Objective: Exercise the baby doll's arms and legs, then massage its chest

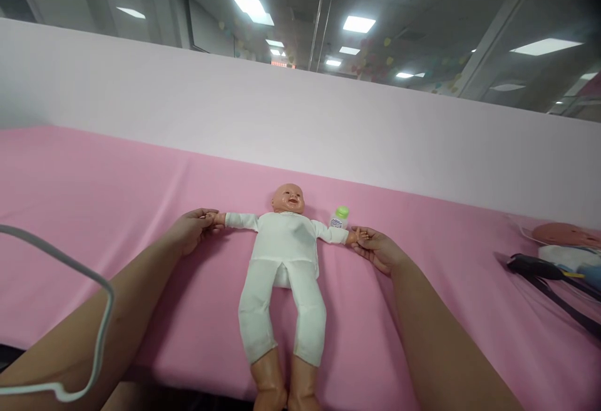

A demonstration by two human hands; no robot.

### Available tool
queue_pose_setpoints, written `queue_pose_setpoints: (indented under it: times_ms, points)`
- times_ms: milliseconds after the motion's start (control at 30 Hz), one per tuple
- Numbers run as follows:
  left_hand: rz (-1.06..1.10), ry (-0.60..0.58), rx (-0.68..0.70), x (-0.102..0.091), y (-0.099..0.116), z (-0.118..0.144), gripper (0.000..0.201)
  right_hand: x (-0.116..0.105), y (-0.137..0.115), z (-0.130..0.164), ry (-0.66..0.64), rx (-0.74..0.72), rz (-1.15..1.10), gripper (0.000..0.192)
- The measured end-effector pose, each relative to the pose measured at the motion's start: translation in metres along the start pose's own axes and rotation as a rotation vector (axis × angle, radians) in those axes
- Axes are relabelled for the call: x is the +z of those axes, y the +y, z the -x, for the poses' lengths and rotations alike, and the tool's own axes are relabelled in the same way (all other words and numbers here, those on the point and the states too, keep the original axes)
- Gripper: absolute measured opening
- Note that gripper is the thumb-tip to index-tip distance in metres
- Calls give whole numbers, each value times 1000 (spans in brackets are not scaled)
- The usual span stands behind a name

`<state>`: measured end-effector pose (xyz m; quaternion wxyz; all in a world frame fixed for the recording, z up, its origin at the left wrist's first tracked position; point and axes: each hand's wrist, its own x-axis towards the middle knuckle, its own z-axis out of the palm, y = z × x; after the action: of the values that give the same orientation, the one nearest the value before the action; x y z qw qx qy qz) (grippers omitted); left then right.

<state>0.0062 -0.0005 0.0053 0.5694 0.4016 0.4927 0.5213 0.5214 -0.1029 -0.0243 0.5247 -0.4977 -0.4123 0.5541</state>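
Note:
A baby doll point(284, 254) in a white romper lies face up on the pink cloth-covered table point(117, 186), head away from me, arms spread sideways. My left hand point(193, 228) pinches the doll's small hand on the left side. My right hand point(377, 248) holds the doll's other hand on the right side. A small bottle with a green cap point(340, 216) stands just behind the doll's right-side arm, close to my right hand.
A pale pink partition wall point(300, 111) runs behind the table. At the far right lie a second doll head point(566, 234), a black strap and dark device point(539, 268), and white cloth. A white cable point(89, 286) loops over my left forearm.

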Motion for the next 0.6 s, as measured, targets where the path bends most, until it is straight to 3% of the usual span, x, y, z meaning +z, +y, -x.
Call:
queue_pose_setpoints:
  times_ms: [100, 333, 433, 600]
  points:
    - [-16, -42, 20, -4, -2, -2, 29, 3, -1, 2, 32, 27, -14, 42]
    - [-161, -96, 98, -8, -5, -3, 43, 9, -2, 2, 82, 24, 77, 36]
    - [-158, -91, 92, -8, -6, -5, 40, 12, -2, 1, 118, 27, 92, 39]
    - [-110, -44, 47, -8, -5, -7, 22, 18, -4, -1, 182, 71, 103, 21]
